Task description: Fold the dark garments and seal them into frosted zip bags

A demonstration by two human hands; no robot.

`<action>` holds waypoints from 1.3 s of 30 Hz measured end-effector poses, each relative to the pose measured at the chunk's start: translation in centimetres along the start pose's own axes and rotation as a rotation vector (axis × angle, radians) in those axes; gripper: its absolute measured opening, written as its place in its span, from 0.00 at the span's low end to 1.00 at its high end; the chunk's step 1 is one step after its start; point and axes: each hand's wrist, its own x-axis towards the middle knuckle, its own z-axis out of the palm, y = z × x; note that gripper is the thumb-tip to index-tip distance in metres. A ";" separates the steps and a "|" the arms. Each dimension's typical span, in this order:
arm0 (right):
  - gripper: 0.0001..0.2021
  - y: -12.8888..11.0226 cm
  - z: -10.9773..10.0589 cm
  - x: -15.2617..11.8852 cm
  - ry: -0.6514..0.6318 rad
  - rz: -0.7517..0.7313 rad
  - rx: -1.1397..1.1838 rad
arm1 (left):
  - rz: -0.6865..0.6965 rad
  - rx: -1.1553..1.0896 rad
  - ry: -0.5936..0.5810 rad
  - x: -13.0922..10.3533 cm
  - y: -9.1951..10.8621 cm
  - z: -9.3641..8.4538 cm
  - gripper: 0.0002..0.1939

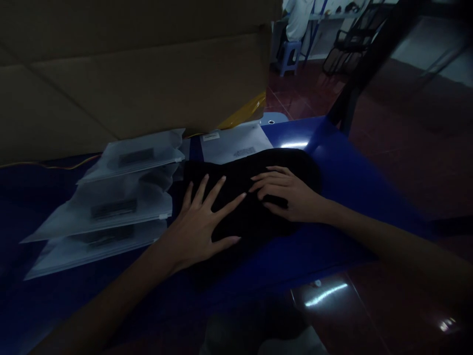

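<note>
A black item, seemingly cloth, [236,217] lies across the blue table [354,182]. Spread flat on its left part is my left hand [197,224], fingers apart and holding nothing. My right hand [284,195] rests on the right part of the black item with its fingers bent and slightly apart. The fingertips of both hands are close together near the middle of the item. Its folds and edges are hard to make out in the dim light.
Several frosted zip bags [151,195] overlap at the left. A large cardboard box [148,93] stands behind, with a white packet [238,140] before it. Beyond are a seated person [297,19] on a blue stool [289,56] and a black chair [353,42].
</note>
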 end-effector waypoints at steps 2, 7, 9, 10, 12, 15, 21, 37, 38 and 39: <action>0.08 0.2 -0.2 0.1 0.051 0.045 0.016 | -0.010 0.006 -0.002 0.0 0.0 0.0 0.44; 0.06 0.5 -1.8 0.0 0.011 0.201 -0.045 | -0.042 -0.012 -0.013 0.0 0.0 0.0 0.47; 0.06 0.3 -2.4 -0.1 -0.031 0.186 -0.041 | -0.039 -0.014 -0.010 0.0 0.1 -0.1 0.47; 0.07 0.2 -2.6 -0.1 -0.042 0.168 -0.027 | -0.038 -0.014 -0.012 0.0 0.1 -0.1 0.47; 0.06 0.0 -2.6 -0.3 -0.016 0.140 0.011 | -0.040 -0.013 -0.021 -0.1 0.1 -0.1 0.47; 0.11 -0.4 -1.9 -0.4 0.110 0.129 -0.030 | -0.036 -0.005 -0.015 -0.1 0.1 0.0 0.47; 0.39 0.1 -0.7 -0.8 -0.122 0.261 -0.300 | -0.033 0.029 0.017 -0.1 0.1 0.4 0.45; 0.33 1.0 -4.6 -0.9 -0.061 0.159 -0.118 | 0.295 -0.078 0.251 -0.2 0.7 -2.4 0.28; 0.32 1.0 -5.0 -0.8 -0.052 0.137 -0.095 | 0.366 -0.105 0.216 -0.3 0.8 -2.7 0.25; 0.31 1.0 -5.5 -0.9 -0.074 0.123 -0.063 | 0.425 -0.126 0.175 -0.5 1.0 -2.8 0.24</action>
